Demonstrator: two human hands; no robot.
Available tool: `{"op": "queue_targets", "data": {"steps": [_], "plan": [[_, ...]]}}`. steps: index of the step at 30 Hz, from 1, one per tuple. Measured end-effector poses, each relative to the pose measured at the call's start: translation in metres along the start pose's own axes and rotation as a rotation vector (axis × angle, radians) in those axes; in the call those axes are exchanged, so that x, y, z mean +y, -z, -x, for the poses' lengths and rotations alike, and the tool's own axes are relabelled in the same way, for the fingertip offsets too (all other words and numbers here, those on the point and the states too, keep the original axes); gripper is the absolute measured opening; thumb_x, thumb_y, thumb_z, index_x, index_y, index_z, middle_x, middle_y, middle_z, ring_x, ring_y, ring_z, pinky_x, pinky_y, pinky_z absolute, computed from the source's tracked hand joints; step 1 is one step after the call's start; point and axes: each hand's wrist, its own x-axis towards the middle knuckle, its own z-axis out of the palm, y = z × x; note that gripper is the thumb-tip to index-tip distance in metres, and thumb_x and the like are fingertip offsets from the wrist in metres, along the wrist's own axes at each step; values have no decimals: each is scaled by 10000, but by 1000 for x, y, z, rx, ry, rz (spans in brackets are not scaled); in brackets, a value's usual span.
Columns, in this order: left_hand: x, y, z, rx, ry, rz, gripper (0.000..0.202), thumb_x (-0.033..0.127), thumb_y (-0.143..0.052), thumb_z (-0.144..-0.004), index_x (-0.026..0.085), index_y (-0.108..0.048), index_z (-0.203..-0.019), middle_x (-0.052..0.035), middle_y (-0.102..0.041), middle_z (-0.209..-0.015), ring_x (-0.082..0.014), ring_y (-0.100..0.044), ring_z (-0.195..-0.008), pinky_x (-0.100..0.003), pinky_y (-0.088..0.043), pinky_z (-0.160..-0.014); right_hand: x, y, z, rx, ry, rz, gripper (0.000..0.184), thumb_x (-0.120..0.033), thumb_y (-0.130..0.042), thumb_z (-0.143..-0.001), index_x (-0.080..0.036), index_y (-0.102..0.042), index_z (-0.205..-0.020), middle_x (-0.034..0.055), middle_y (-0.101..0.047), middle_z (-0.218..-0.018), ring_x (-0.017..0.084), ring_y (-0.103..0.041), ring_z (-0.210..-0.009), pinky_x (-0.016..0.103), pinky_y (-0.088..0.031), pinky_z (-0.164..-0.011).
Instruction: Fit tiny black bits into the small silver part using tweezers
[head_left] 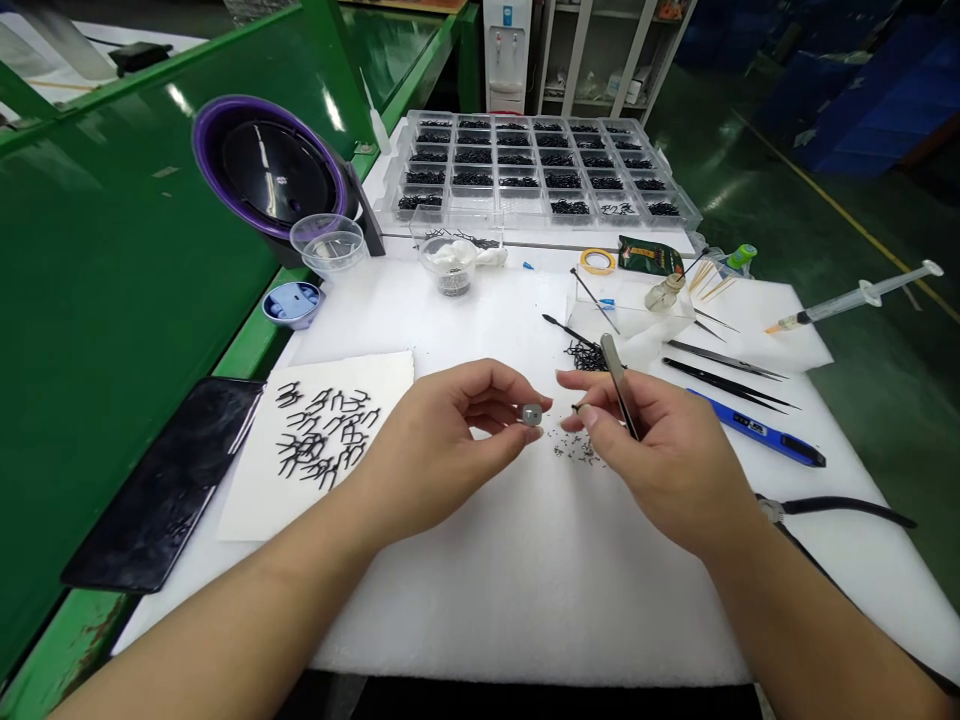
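My left hand (450,425) pinches a small grey, rounded piece (532,414) between thumb and forefinger, near the middle of the table. Facing it, my right hand (652,430) holds metal tweezers (616,380), which point up and away between thumb and fingers. A tiny black piece (577,408) shows at the right thumb tip; its kind is too small to make out. Small dark bits (577,448) lie scattered on the white table below my right fingers. Behind that hand sits a heap of thin black bent pieces (589,355), partly hidden.
Black forked pieces (322,430) lie on a white pad (255,510) at left, beside a dark tablet (161,490). A compartment box (525,215) spans the back. Spare tweezers (727,385), a blue pen-like tool (765,430), a syringe (855,298) and a strapped watch (772,508) lie right.
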Motion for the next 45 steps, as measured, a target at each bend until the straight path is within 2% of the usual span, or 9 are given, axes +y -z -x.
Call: {"op": "queue_targets", "data": {"steps": [3, 5, 8, 12, 20, 24, 30, 39, 45], "plan": [[-1, -3, 0, 18, -35, -12, 106, 246, -719, -846, 190, -694, -932, -29, -765, -961, -164, -722, -860, -288, -590, -825, -2, -1, 3, -34, -11, 13, 102, -313, -652, -844, -232, -672, -787, 61, -728, -1158, 229, -699, -889, 309, -518, -646], [-2, -5, 0, 22, -51, -6, 87, 233, -717, -846, 186, -695, -917, -26, -767, -950, -161, -729, -865, -284, -594, -846, -3, -3, 5, -44, -13, 51, 109, -326, -644, -847, -239, -682, -793, 58, -752, -981, 229, -689, -839, 299, -496, -598], [-3, -7, 1, 30, -78, -14, 70, 226, -725, -845, 190, -701, -899, -6, -765, -917, -141, -730, -857, -252, -597, -849, -4, -5, 8, -34, 5, 123, 101, -304, -638, -838, -245, -687, -772, 12, -707, -731, 153, -585, -595, 268, -408, -482], [-4, -8, 2, 31, -98, -25, 74, 201, -743, -830, 197, -705, -894, 20, -760, -906, -113, -724, -850, -205, -596, -830, -7, -6, 9, -11, 60, 162, 86, -265, -642, -819, -245, -708, -768, -33, -632, -605, 86, -400, -454, 245, -313, -409], [-3, -9, 3, 11, -84, -41, 76, 190, -738, -836, 193, -705, -904, 28, -768, -926, -102, -730, -867, -172, -596, -832, -10, -9, 9, 31, 127, 220, 136, -265, -626, -803, -208, -684, -694, -26, -570, -553, 84, -376, -462, 249, -303, -417], [-4, -9, 3, 24, -100, -59, 51, 221, -711, -865, 189, -706, -904, 29, -765, -909, -93, -728, -852, -163, -599, -820, -10, -9, 9, 40, 142, 241, 129, -260, -627, -798, -207, -740, -765, -25, -593, -563, 85, -382, -458, 247, -315, -422], [-5, -11, 2, 56, -145, -77, 73, 173, -753, -816, 184, -705, -871, 43, -761, -861, -80, -728, -799, -152, -607, -789, -12, -9, 9, 50, 142, 265, 152, -220, -617, -791, -206, -768, -785, -55, -517, -511, 75, -359, -456, 228, -313, -423], [-5, -11, 2, 55, -147, -91, 85, 167, -749, -816, 199, -709, -884, 50, -765, -871, -85, -733, -811, -172, -619, -799, -11, -9, 10, 53, 158, 282, 166, -241, -611, -808, -213, -775, -803, -53, -591, -567, 72, -390, -470, 234, -327, -444], [-5, -11, 2, 69, -148, -126, 87, 146, -739, -811, 198, -712, -875, 56, -761, -846, -78, -729, -790, -171, -620, -782, -10, -10, 8, 54, 156, 280, 160, -248, -613, -805, -213, -766, -777, -56, -545, -540, 73, -369, -469, 236, -318, -441]]}}
